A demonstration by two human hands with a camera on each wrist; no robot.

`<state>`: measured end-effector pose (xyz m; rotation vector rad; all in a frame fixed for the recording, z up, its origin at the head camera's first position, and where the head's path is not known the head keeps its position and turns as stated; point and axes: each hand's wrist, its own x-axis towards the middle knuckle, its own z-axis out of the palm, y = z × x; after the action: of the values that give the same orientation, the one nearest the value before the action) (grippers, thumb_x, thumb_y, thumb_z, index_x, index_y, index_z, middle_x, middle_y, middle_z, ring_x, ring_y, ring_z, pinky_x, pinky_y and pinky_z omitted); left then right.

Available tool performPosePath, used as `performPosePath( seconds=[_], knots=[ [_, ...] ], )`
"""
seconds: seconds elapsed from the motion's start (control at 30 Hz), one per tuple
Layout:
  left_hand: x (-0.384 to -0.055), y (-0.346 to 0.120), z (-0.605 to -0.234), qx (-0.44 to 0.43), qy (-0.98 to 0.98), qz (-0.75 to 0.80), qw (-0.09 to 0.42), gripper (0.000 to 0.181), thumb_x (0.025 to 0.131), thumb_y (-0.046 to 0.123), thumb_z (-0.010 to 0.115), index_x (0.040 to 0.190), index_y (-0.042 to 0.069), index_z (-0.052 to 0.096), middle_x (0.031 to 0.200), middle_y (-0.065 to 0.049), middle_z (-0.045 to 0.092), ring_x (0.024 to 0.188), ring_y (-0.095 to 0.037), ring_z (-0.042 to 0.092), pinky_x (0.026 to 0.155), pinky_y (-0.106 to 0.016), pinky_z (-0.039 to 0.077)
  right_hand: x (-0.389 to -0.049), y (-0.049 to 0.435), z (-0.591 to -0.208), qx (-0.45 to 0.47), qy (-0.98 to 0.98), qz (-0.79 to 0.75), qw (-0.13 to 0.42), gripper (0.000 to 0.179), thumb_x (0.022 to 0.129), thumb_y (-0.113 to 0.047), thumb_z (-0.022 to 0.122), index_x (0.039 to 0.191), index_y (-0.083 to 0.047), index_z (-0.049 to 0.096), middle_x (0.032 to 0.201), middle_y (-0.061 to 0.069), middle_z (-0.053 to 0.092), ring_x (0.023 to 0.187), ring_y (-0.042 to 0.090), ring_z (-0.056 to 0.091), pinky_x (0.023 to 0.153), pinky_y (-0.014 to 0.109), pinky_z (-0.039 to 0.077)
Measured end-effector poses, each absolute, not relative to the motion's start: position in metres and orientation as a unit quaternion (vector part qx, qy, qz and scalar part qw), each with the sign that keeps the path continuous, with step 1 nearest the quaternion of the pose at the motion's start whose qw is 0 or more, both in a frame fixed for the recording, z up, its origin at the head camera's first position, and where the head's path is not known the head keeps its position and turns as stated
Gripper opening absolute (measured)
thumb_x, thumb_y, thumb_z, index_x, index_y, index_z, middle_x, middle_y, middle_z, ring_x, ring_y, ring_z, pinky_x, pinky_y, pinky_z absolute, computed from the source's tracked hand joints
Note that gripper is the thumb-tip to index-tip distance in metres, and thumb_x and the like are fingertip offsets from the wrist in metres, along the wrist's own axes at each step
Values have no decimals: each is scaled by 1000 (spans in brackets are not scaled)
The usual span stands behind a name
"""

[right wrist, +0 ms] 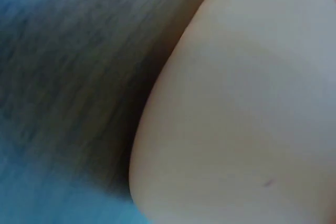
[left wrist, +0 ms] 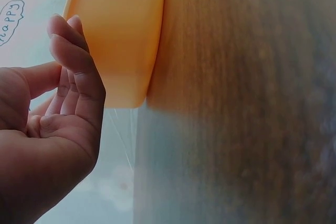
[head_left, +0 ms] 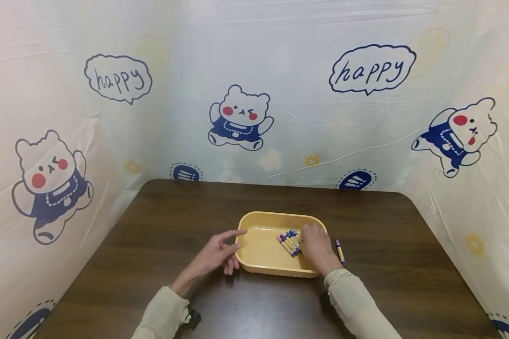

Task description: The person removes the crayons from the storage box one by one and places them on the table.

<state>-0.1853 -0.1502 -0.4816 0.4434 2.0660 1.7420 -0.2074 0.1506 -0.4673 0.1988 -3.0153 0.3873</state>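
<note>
A shallow yellow plastic tray point(head_left: 254, 270) sits on the table. Inside it, toward the right, several crayons point(head_left: 289, 242) with pink, purple and blue tips lie side by side at a slant. My left hand point(head_left: 216, 254) is at the tray's left end, its index finger reaching over the rim and its thumb by the outer wall. My right hand point(head_left: 318, 245) reaches down into the tray's right side, right beside the crayons; its fingertips are hidden under the hand, and I cannot tell whether they hold a crayon. The right wrist view is filled mostly by blurred skin point(right wrist: 236, 103).
One purple-tipped crayon point(head_left: 340, 253) lies on the dark wooden table point(head_left: 186, 207), just right of the tray. Printed cloth point(head_left: 297, 108) with cartoon bears encloses the table at the back and both sides.
</note>
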Motion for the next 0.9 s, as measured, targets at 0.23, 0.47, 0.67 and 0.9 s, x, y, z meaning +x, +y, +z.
performPosePath(
  seconds=[0.23,0.47,0.67,0.9],
  knots=[
    [-185,-150,-481,154,739,624,202,47,103,7,52,149,7,42,72,-21,68,49,-20,61,48,-28,54,-202,150,-453,52,-987,145,36,18,77,0,71,69,-8,57,69,8,54,63,24,52,53,41,47],
    [-185,-150,-483,152,736,628,203,47,103,7,53,149,7,43,72,-21,69,49,-20,61,47,-27,54,-193,154,-441,32,-985,167,40,25,80,-3,70,63,-10,54,61,4,48,56,22,48,47,34,37],
    [-185,-150,-482,148,736,629,203,48,103,8,54,149,7,43,73,-22,69,49,-20,61,48,-26,54,-187,161,-435,24,-982,179,61,27,82,-5,68,60,-11,53,58,3,48,55,21,47,47,34,36],
    [-184,-150,-480,150,736,628,204,47,103,8,52,150,7,42,73,-21,69,49,-19,61,48,-26,54,-181,171,-425,10,-978,188,84,13,82,-6,68,71,-6,62,65,6,54,57,21,49,47,33,38]
  ],
)
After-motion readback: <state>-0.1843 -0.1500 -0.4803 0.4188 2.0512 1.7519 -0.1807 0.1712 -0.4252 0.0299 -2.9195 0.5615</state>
